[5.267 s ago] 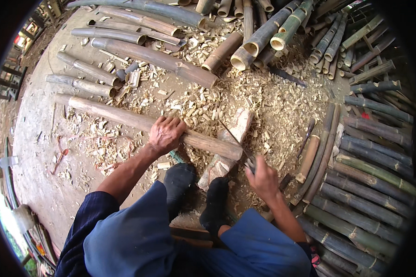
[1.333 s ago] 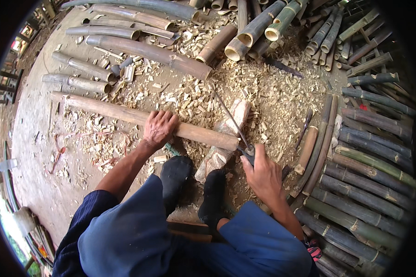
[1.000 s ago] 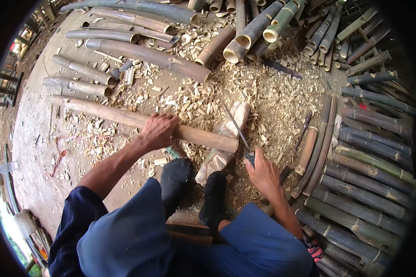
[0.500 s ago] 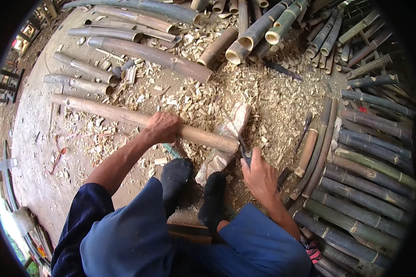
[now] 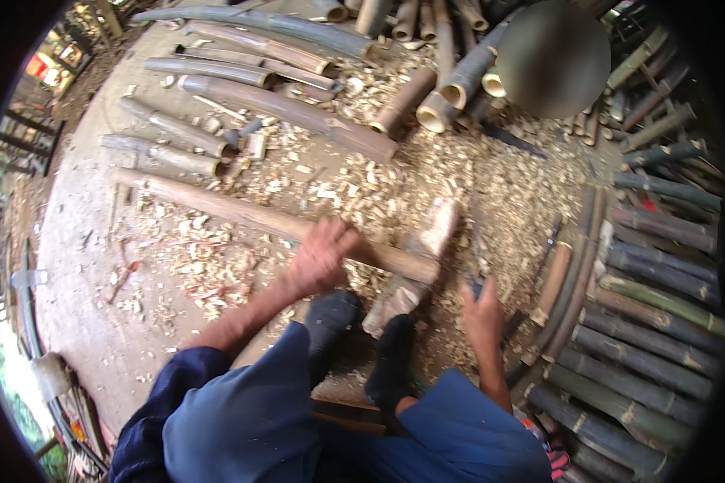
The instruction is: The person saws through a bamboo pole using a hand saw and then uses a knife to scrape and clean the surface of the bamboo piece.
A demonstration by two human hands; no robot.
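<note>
head view: our widest open room lies to the left, where pale floor [image 5: 72, 274] spreads out with only a few scraps on it. on the right we are hemmed in by a row of bamboo lengths [image 5: 644, 366] laid side by side, their ends making a ragged edge beyond our forearm. ahead, a thick grey-brown bamboo [image 5: 298, 118] lies slantwise, well apart from our hands, and pale shavings [image 5: 370, 181] are strewn between. close in, our dark-covered feet [image 5: 334, 322] leave us little space below the work, the right one just beside the lower end of a rough, pale block [image 5: 437, 229].

the pole [image 5: 250, 212] lies across in front of us, its right end over that block and its left end reaching out over the pale floor. it is long, round and dull light brown (the lens bends edges, so we can't swear how straight it is). our left hand [image 5: 328, 253] is wrapped over it, short of the block. our right hand [image 5: 482, 314] is closed round the dark handle of a knife [image 5: 477, 284]; the blade, blurred, points away from us, apart from the pole's end, with littered floor between.
</note>
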